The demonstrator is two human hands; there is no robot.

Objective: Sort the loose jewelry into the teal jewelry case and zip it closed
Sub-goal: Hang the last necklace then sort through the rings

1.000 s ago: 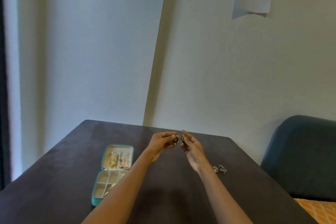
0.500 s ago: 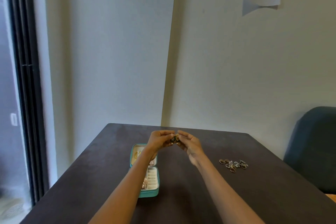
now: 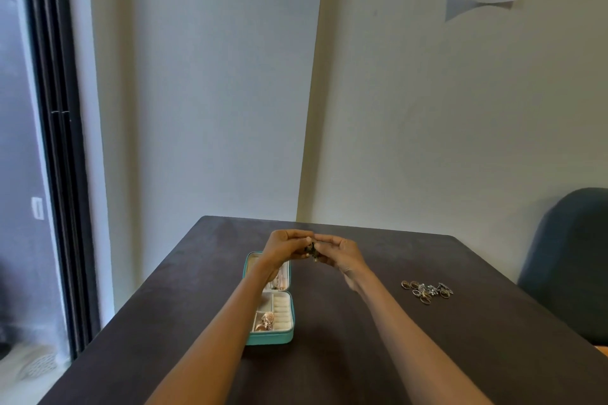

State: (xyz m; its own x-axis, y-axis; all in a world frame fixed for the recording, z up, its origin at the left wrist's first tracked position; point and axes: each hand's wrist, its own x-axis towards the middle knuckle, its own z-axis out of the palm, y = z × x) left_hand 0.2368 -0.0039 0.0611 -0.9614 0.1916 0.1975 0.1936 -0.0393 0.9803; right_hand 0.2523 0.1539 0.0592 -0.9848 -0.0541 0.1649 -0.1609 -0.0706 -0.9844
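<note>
Dark table (image 3: 362, 355), both hands pinching jewelry piece (image 3: 311, 250)

A dark bench (image 3: 345, 355) fills the lower frame — on it, an open teal jewelry case (image 3: 271, 337) at centre and a loose jewelry pile (image 3: 427, 291) at right.

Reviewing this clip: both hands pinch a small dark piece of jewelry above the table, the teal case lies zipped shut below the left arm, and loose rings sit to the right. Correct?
Not quite. The head view shows the teal case lying open, not zipped, with jewelry in its compartments. The rest stands: left hand and right hand pinch the dark piece, rings to the right.
</note>
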